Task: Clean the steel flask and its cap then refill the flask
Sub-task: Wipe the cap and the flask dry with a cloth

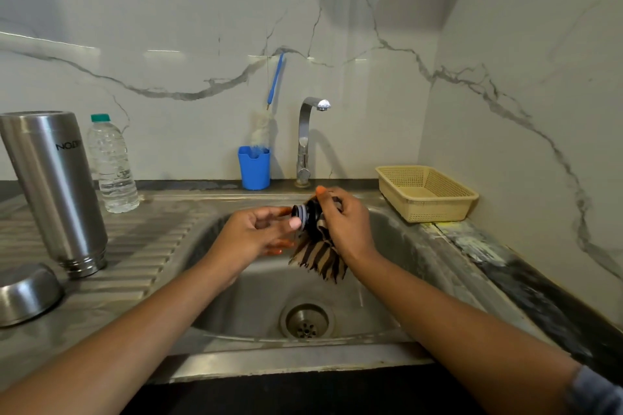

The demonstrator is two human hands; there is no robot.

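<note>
**Flask cap held in a cloth over the sink**

Flask cap (pixel 306 216), dark and ringed, sits above the sink (pixel 387 280) basin, between both hands. The right hand (pixel 340 222) has its grip closed around the cap through a brown striped cloth (pixel 318 258), whose loose end hangs down toward the drain (pixel 306 320). The left hand (pixel 258 232) has a loose, half-open grip, with its thumb tip touching the cap's ringed end.

To the left, on the ribbed drainboard, the steel flask (pixel 54 185) stands mouth down, with a steel bowl (pixel 27 293) upturned just beside it nearer the camera. A plastic water bottle (pixel 113 165) stands behind the flask.

Farther back, a blue holder (pixel 254 168) with a bottle brush (pixel 269 111) stands beside the tap (pixel 308 138). A beige basket (pixel 426 192) rests on the table at the right.
</note>
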